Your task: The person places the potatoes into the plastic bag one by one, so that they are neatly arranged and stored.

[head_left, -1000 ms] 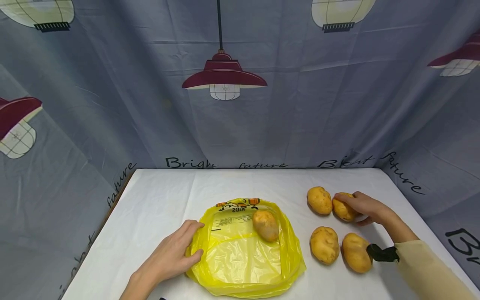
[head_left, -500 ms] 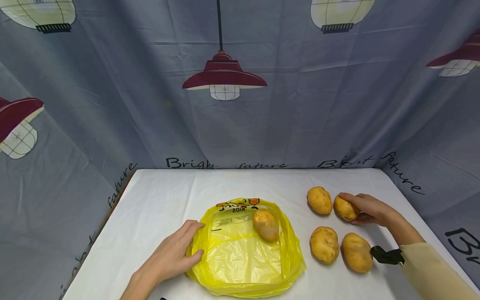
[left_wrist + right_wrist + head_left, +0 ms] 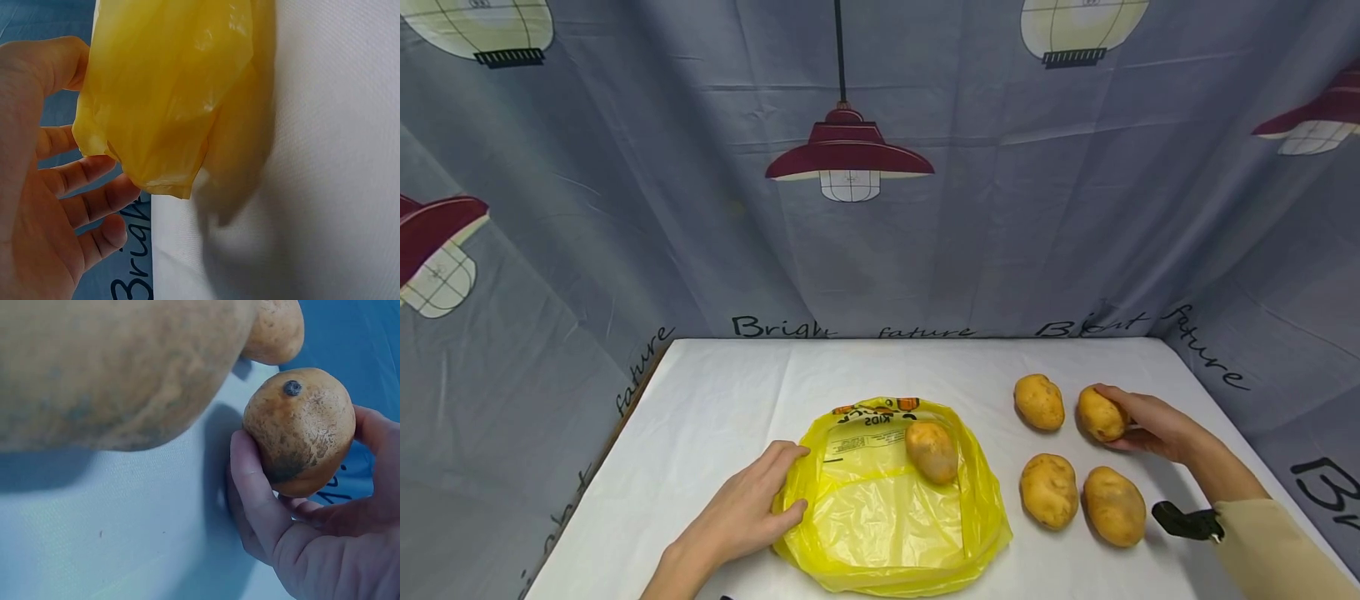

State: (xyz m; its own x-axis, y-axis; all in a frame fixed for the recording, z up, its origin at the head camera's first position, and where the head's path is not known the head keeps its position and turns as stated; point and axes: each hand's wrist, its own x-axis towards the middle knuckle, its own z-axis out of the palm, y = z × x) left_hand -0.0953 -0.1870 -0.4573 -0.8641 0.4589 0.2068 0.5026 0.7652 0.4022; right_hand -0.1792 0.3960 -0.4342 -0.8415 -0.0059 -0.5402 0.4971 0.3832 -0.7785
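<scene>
A yellow plastic bag [image 3: 887,533] lies with its mouth spread wide, one potato [image 3: 931,452] inside it. My left hand [image 3: 741,508] holds the bag's left rim, thumb and fingertips hooked over the edge. In the left wrist view, part of those fingertips is hidden behind the bag [image 3: 162,94]. To the right, my right hand [image 3: 1157,425] grips a potato [image 3: 1102,415] between thumb and fingers. The right wrist view shows this potato [image 3: 300,434] with a dark spot near its top; whether it touches the table is unclear.
Left of the gripped potato lies another potato [image 3: 1039,402]. Nearer the front are two more, a left potato [image 3: 1049,492] and a right potato [image 3: 1115,507], close to the right wrist's black strap [image 3: 1187,522]. Grey printed curtains surround the white table [image 3: 722,392].
My right hand has shifted slightly right with its potato, widening the gap from the potato beside it. The left hand and the bag stay in place.
</scene>
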